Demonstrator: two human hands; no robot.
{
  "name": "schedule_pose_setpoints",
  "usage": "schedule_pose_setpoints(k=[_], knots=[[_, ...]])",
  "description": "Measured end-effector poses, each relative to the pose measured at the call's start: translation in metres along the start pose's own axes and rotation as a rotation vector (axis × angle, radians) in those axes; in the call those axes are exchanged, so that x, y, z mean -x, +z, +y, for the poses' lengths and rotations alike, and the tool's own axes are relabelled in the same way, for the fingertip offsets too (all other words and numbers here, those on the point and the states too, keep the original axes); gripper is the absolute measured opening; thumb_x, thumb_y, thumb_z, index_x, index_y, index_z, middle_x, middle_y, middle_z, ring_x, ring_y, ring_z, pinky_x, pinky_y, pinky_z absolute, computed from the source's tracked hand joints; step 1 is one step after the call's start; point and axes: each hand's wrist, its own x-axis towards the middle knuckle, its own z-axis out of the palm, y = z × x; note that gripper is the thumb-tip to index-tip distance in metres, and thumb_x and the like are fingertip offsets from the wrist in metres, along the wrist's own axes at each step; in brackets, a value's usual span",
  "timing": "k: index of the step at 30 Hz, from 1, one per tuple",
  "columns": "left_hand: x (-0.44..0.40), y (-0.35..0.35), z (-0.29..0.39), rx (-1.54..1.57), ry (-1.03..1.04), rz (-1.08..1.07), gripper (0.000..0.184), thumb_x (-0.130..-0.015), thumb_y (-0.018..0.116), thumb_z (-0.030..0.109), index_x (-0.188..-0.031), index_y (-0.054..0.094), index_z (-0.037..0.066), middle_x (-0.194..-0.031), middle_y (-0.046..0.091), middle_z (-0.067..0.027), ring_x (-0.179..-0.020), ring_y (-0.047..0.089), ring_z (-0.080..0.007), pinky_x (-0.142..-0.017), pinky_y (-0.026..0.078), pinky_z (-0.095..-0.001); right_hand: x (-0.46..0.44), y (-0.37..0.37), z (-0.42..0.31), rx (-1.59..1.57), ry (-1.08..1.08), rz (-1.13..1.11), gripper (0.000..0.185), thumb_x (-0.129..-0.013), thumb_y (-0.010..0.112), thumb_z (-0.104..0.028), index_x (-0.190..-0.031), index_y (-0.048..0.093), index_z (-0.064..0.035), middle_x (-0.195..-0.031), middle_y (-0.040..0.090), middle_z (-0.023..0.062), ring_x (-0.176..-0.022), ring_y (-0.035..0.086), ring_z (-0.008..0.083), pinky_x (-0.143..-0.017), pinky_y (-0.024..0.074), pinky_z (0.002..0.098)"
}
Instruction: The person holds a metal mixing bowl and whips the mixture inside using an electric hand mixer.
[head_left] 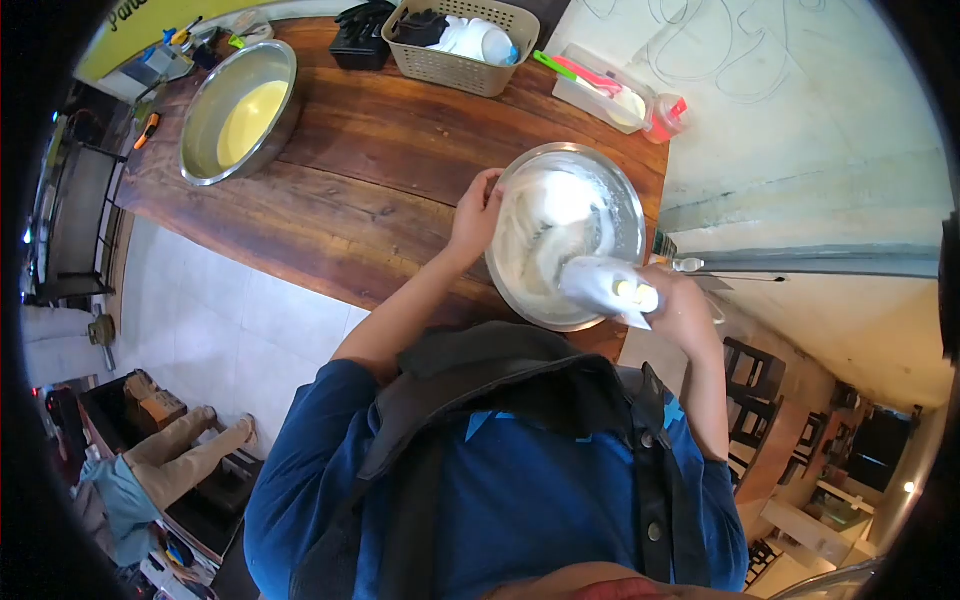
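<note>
A metal mixing bowl (pixel 637 215) rests near the right end of the wooden table, holding white, foamy-looking contents (pixel 565 200). My left hand (pixel 478 215) grips the bowl's left rim, fingers curled at the edge. On the opposite side, my right hand (pixel 680 305) is closed around a white electric hand mixer (pixel 600 284), tilted over the bowl's lower right part. Its beaters are blurred and mostly hidden in the white mixture.
A second metal bowl (pixel 287 115) with yellow batter (pixel 252 122) stands far left on the table (pixel 400 150). Along the back sit a beige basket (pixel 450 72) with cloths and a clear container (pixel 600 100) with spatulas. A person (pixel 150 470) is at lower left.
</note>
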Motion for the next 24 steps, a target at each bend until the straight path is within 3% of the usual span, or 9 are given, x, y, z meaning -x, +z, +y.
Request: schedule_pose_setpoints(k=[2,4,6,7,12,15,20,22,24], knots=[[0.002,0.019,-0.008,0.008,0.046,0.021,0.025,-0.1,0.052,0.02,-0.118,0.056,0.003,-0.082,0.062,-0.0062,-0.072,0.057,-0.0126,-0.069,0.049,-0.0296,-0.003,0.004,-0.013,-0.198,-0.151,0.003,0.041,-0.065,0.075,0.0,-0.104,0.066,-0.0032,-0.1,0.066,0.0147,-0.096,0.064,0.0344,-0.083,0.0505,0.038],[0.005,0.031,0.003,0.045,0.026,0.017,0.024,-0.1,0.052,0.019,-0.117,0.057,0.003,-0.081,0.062,-0.0073,-0.071,0.057,-0.014,-0.068,0.048,-0.0298,-0.014,0.014,-0.008,-0.261,-0.113,0.046,0.043,-0.064,0.074,0.002,-0.106,0.066,-0.0028,-0.1,0.067,0.0146,-0.096,0.064,0.0345,-0.086,0.0501,0.0373],[0.007,0.029,0.014,0.072,0.012,0.0,0.025,-0.1,0.052,0.019,-0.118,0.057,0.002,-0.082,0.063,-0.0055,-0.072,0.057,-0.0137,-0.067,0.048,-0.0296,-0.021,0.026,0.003,-0.247,-0.022,0.372,0.05,-0.063,0.075,0.0,-0.112,0.064,-0.003,-0.111,0.066,0.0169,-0.104,0.063,0.0363,-0.09,0.0496,0.0386],[0.007,0.024,0.021,0.073,0.012,0.003,0.026,-0.1,0.052,0.018,-0.119,0.057,0.001,-0.085,0.064,-0.0052,-0.074,0.057,-0.0129,-0.069,0.048,-0.0289,-0.023,0.028,0.008,-0.208,0.042,0.426,0.051,-0.063,0.074,0.0,-0.113,0.063,-0.0023,-0.113,0.065,0.0193,-0.106,0.062,0.0372,-0.09,0.0494,0.0382],[0.004,-0.002,0.033,0.202,0.068,0.037,0.027,-0.101,0.051,0.017,-0.121,0.056,-0.001,-0.101,0.065,-0.0065,-0.087,0.058,-0.0088,-0.078,0.048,-0.0243,0.0,0.011,0.022,-0.107,0.172,0.201,0.05,-0.064,0.075,-0.001,-0.113,0.064,-0.0027,-0.111,0.066,0.0179,-0.104,0.064,0.0326,-0.089,0.0499,0.0365],[0.003,-0.001,0.033,0.113,0.042,0.043,0.027,-0.101,0.051,0.016,-0.121,0.057,-0.001,-0.097,0.065,-0.0044,-0.085,0.058,-0.0083,-0.076,0.048,-0.0238,0.016,0.015,0.007,-0.392,0.131,0.002,0.047,-0.066,0.075,0.004,-0.111,0.066,-0.0026,-0.105,0.067,0.0127,-0.098,0.065,0.0225,-0.087,0.0493,0.0323],[0.001,0.002,0.029,0.059,-0.007,0.021,0.027,-0.101,0.052,0.016,-0.121,0.057,-0.001,-0.092,0.065,-0.0021,-0.081,0.057,-0.0074,-0.074,0.048,-0.0234,0.003,0.045,0.021,-0.407,0.099,0.278,0.05,-0.066,0.072,0.008,-0.114,0.062,-0.0018,-0.111,0.066,0.0131,-0.104,0.063,0.024,-0.091,0.048,0.0322],[0.003,-0.003,0.033,0.086,0.034,0.003,0.027,-0.101,0.052,0.017,-0.12,0.057,-0.001,-0.09,0.063,-0.0009,-0.079,0.055,-0.0066,-0.072,0.047,-0.0232,-0.002,0.043,0.027,-0.314,0.186,0.408,0.045,-0.065,0.075,0.001,-0.108,0.065,-0.0033,-0.108,0.067,0.0151,-0.1,0.066,0.0325,-0.087,0.0507,0.036],[0.001,-0.004,0.028,0.124,0.069,0.031,0.026,-0.101,0.052,0.016,-0.12,0.057,-0.001,-0.09,0.064,-0.0004,-0.078,0.055,-0.0067,-0.071,0.047,-0.0238,0.001,0.033,0.031,-0.239,0.155,0.338,0.044,-0.065,0.074,0.002,-0.107,0.066,-0.0031,-0.106,0.067,0.0153,-0.099,0.065,0.0308,-0.086,0.0504,0.0354]])
